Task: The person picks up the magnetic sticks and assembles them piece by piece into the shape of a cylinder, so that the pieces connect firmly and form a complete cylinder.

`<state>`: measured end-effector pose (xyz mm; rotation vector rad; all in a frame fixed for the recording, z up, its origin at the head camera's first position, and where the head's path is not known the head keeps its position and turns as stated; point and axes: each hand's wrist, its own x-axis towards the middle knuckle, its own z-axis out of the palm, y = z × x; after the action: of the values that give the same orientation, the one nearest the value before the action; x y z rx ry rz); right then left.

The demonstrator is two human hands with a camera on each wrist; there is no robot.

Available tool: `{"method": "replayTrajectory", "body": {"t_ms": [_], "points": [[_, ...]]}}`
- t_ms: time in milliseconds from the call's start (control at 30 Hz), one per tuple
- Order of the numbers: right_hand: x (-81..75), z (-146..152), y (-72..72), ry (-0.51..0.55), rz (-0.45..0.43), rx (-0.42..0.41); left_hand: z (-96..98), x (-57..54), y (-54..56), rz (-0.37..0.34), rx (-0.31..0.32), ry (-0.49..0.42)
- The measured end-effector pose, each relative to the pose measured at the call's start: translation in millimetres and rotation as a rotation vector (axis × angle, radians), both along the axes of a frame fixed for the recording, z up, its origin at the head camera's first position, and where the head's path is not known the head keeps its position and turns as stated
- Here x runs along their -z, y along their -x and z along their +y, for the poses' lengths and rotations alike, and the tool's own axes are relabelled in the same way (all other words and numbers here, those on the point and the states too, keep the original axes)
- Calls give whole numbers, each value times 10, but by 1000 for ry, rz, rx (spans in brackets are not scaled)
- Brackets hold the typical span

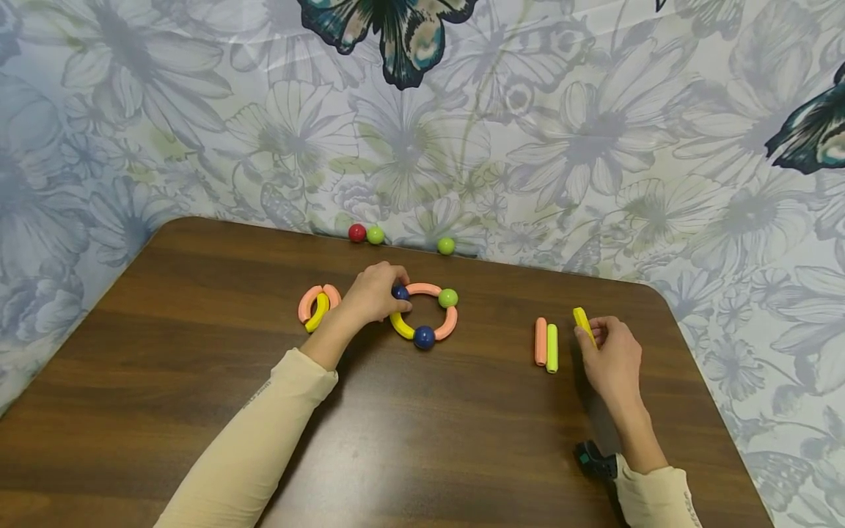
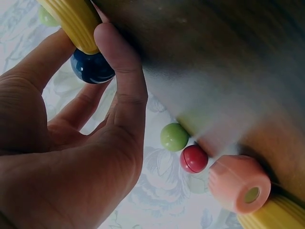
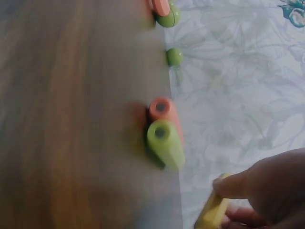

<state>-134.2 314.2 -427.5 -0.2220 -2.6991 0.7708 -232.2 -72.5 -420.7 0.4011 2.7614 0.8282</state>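
Note:
A ring of curved pink and yellow rods joined by balls lies on the table in the head view. My left hand (image 1: 375, 293) pinches the dark blue ball (image 1: 400, 292) at the ring's upper left, thumb beside the end of the curved yellow rod (image 2: 76, 26). Another blue ball (image 1: 425, 337) sits at the ring's bottom, and a green ball (image 1: 448, 298) at its upper right. Over on the right, my right hand (image 1: 614, 357) holds a straight yellow rod (image 1: 582, 323) between thumb and fingers, raised above the table. Its lower end is hidden by the hand.
Left of the ring lie curved pink rods (image 1: 307, 302) and a curved yellow rod (image 1: 319, 311). A straight pink rod (image 1: 540, 342) and a lime rod (image 1: 551, 348) lie side by side. Along the back edge sit a red ball (image 1: 357, 233) and two green balls (image 1: 375, 235).

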Motion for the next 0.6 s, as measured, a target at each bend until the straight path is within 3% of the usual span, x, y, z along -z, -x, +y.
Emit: {"method": "replayTrajectory", "body": {"t_ms": [300, 600], "points": [[-98, -396, 230, 177, 170, -57, 2, 10, 19, 10, 4, 22], [-191, -1026, 468, 386, 234, -265, 0, -4, 5, 46, 36, 21]]}}
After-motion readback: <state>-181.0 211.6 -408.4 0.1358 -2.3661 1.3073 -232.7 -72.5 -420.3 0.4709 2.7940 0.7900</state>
